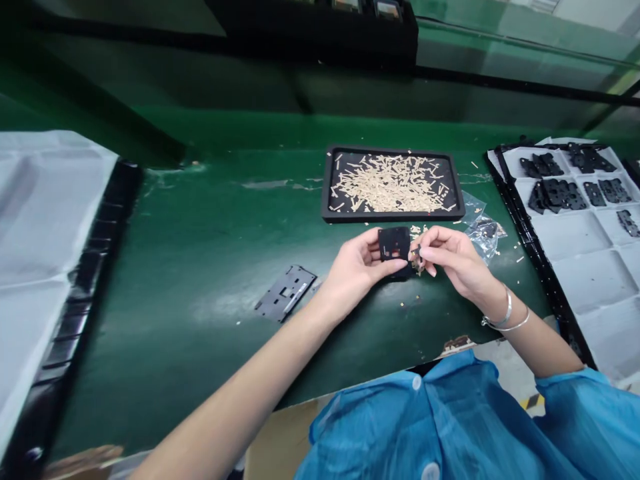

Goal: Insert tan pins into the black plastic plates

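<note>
My left hand is closed around a black plastic plate with small cut-outs, held tilted above the green table. Close to the plate's right edge is my right hand, its thumb and forefinger pinched together. A small dark piece shows at those fingertips, too small to name. Another flat dark plate with rectangular holes lies on the table to the left of my hands. Beyond them stands a black tray holding a heap of small cream-coloured strips.
A clear plastic bag lies right of the tray, with loose strips scattered nearby. At the right, a black-edged divided tray holds several black plastic parts. A white-lined tray stands at the left. A dark shelf spans the back.
</note>
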The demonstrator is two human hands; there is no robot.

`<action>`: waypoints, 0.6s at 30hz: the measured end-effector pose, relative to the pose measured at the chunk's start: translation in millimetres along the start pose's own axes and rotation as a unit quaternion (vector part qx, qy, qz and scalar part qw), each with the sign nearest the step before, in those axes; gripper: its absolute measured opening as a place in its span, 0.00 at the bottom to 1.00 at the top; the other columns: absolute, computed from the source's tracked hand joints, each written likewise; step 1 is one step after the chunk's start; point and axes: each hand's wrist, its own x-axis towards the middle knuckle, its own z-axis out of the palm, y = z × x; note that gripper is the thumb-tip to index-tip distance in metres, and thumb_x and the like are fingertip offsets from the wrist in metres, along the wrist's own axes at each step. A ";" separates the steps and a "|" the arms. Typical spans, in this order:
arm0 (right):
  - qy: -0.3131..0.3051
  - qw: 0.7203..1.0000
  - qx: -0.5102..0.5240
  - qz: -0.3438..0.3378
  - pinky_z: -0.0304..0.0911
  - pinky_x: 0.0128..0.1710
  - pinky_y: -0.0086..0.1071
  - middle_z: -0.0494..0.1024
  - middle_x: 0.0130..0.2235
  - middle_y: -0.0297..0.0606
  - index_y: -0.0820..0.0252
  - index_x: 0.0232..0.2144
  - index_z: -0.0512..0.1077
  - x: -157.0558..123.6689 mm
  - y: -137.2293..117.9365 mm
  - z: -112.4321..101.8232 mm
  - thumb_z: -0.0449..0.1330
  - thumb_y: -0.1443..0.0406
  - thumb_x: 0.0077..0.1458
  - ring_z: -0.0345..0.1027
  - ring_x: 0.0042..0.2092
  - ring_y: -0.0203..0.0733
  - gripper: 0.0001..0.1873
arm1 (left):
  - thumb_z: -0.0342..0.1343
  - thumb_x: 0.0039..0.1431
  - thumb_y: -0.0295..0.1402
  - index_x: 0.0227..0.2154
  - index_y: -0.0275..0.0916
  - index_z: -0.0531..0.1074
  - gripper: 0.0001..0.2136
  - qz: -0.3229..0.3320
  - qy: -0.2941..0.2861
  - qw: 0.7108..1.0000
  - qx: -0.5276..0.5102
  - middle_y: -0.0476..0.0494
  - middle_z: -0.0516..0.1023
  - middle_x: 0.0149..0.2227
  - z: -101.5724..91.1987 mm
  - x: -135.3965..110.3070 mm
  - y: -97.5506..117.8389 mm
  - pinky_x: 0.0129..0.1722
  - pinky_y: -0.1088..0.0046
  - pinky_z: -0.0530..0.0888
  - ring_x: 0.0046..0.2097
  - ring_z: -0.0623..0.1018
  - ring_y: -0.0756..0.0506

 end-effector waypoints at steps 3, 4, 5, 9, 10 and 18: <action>0.010 0.999 -0.033 -0.025 0.57 0.20 0.24 0.72 0.27 0.32 0.60 0.24 0.70 -1.6 -0.6 1.2 0.69 0.60 0.42 0.63 0.26 0.30 0.12 | 0.67 0.45 0.37 0.36 0.37 0.70 0.16 0.011 0.004 1.000 -0.009 0.50 0.76 0.29 5.2 -9.6 0.0 0.26 0.77 0.72 0.28 0.75 0.50; 0.024 0.998 -0.051 -0.042 0.57 0.21 0.24 0.73 0.28 0.33 0.60 0.24 0.70 -2.7 -1.0 2.0 0.68 0.61 0.43 0.62 0.26 0.30 0.11 | 0.65 0.48 0.38 0.35 0.38 0.70 0.15 0.018 0.005 1.000 -0.017 0.50 0.75 0.27 6.6 -12.1 0.8 0.23 0.77 0.71 0.25 0.74 0.51; 0.042 0.995 -0.070 -0.062 0.58 0.21 0.24 0.74 0.29 0.34 0.61 0.24 0.70 -4.0 -1.5 3.0 0.67 0.62 0.44 0.63 0.27 0.30 0.10 | 0.64 0.50 0.39 0.35 0.38 0.69 0.14 0.025 0.006 0.999 -0.024 0.51 0.74 0.26 7.8 -14.1 1.6 0.21 0.77 0.70 0.24 0.73 0.51; 0.099 0.977 -0.150 -0.111 0.59 0.23 0.25 0.75 0.29 0.34 0.60 0.23 0.70 -11.0 -4.2 8.2 0.63 0.66 0.46 0.66 0.30 0.32 0.05 | 0.63 0.52 0.37 0.33 0.39 0.67 0.12 0.044 0.037 0.997 -0.044 0.52 0.73 0.26 9.4 -17.3 4.0 0.20 0.78 0.70 0.23 0.73 0.52; 0.101 0.974 -0.169 -0.115 0.60 0.24 0.25 0.75 0.29 0.34 0.60 0.23 0.70 -12.9 -4.8 9.7 0.62 0.67 0.46 0.68 0.31 0.33 0.04 | 0.64 0.51 0.36 0.33 0.40 0.66 0.12 0.049 0.051 0.996 -0.047 0.53 0.73 0.26 9.4 -17.4 4.2 0.20 0.78 0.71 0.23 0.72 0.52; 0.070 0.951 -0.270 -0.134 0.60 0.23 0.25 0.77 0.30 0.33 0.59 0.24 0.69 -21.9 -4.7 18.0 0.60 0.70 0.48 0.70 0.33 0.33 0.04 | 0.64 0.49 0.35 0.31 0.42 0.62 0.14 0.065 0.104 0.992 -0.019 0.54 0.67 0.27 10.0 -20.7 5.8 0.20 0.79 0.71 0.24 0.69 0.53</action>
